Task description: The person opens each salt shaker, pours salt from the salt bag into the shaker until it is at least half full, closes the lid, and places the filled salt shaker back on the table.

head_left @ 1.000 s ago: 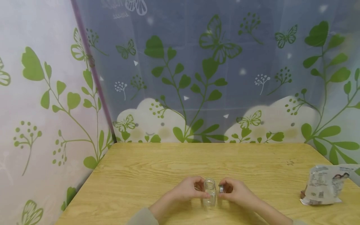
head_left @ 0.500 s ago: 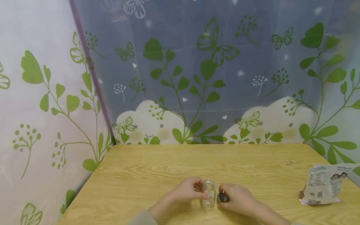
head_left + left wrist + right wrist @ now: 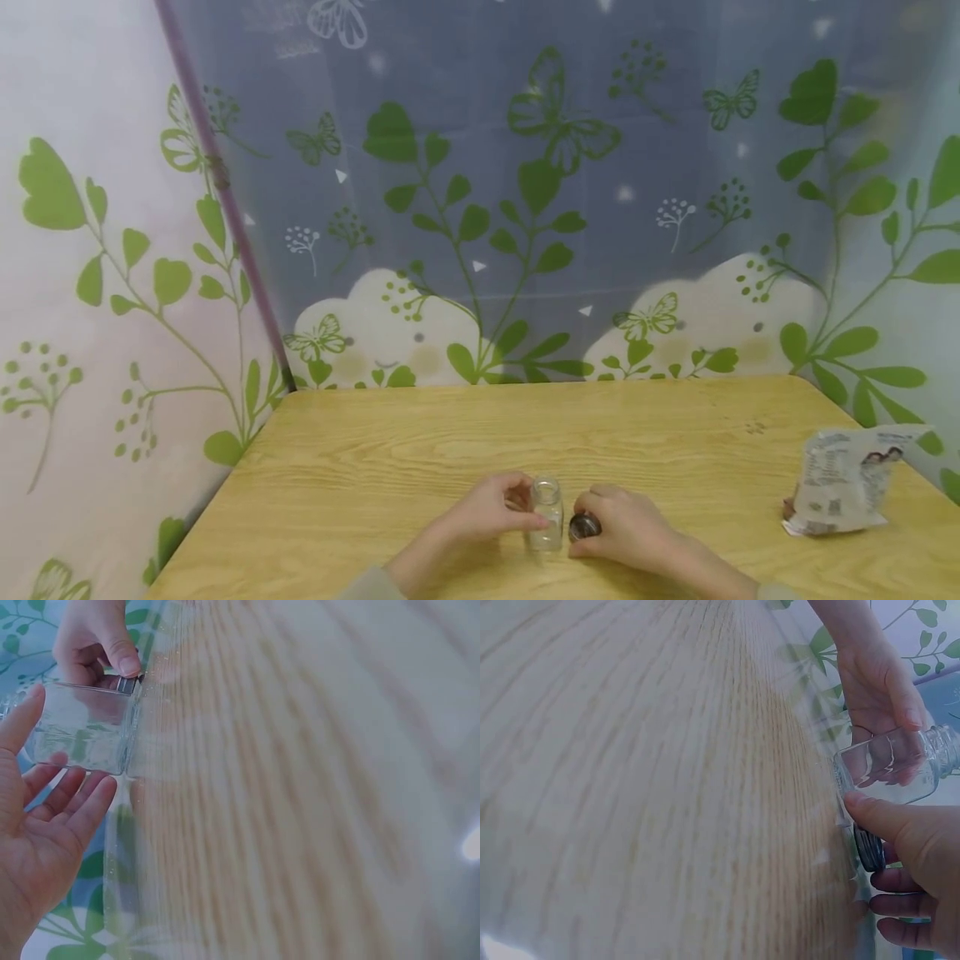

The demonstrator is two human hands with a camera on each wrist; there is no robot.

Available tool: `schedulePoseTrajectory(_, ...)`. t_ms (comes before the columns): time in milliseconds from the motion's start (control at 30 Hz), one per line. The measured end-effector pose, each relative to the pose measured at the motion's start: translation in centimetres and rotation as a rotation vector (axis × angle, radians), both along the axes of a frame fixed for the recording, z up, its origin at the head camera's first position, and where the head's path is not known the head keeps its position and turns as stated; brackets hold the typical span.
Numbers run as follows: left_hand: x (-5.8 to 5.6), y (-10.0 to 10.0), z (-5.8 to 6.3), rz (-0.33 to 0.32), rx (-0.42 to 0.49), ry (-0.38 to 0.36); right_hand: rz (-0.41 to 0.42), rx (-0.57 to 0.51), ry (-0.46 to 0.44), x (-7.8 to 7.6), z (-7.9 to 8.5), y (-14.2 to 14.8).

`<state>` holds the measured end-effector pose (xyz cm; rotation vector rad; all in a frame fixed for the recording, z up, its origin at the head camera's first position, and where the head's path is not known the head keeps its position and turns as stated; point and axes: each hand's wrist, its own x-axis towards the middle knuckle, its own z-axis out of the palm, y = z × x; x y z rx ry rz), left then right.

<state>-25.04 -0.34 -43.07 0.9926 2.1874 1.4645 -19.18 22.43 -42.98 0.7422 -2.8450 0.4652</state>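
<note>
A clear glass jar (image 3: 547,517) stands upright and uncapped on the wooden table. My left hand (image 3: 491,507) holds it from the left, thumb on the near side and fingers (image 3: 71,795) on the far side. Just right of the jar is a dark, round screw lid (image 3: 585,527), low at the table surface. My right hand (image 3: 626,527) pinches this lid (image 3: 868,849) at its edge, the thumb (image 3: 870,806) at one side. Part of the lid's rim is hidden by the right hand. A small gap separates lid and jar in the head view.
A white printed bag (image 3: 840,483) stands at the right of the table (image 3: 420,433). Patterned cloth (image 3: 465,208) hangs behind the table and along its left side, with a purple pole (image 3: 225,192) at the corner.
My right hand has lowered the lid from beside the jar's neck to the table and turned it from edge-on to flatter. The left hand stays on the jar. The head view has shifted slightly.
</note>
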Motion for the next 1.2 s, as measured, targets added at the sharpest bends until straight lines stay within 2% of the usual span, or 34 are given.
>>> schedulePoseTrajectory(400, 0.0, 0.0, 0.1, -0.008, -0.005, 0.008, 0.016, 0.018, 0.013, -0.1, -0.5, 0.2)
schedulePoseTrajectory(667, 0.2, -0.2, 0.8, 0.001, -0.002, 0.004, 0.012, -0.005, -0.002, 0.1, -0.2, 0.3)
schedulePoseTrajectory(933, 0.1, 0.2, 1.9, 0.073, -0.007, 0.108, -0.006, -0.056, -0.05, 0.1, 0.5, 0.8)
schedulePoseTrajectory(1200, -0.1, 0.7, 3.4, 0.111, 0.01, 0.199, -0.066, -0.123, 0.014, 0.0, 1.4, 1.1)
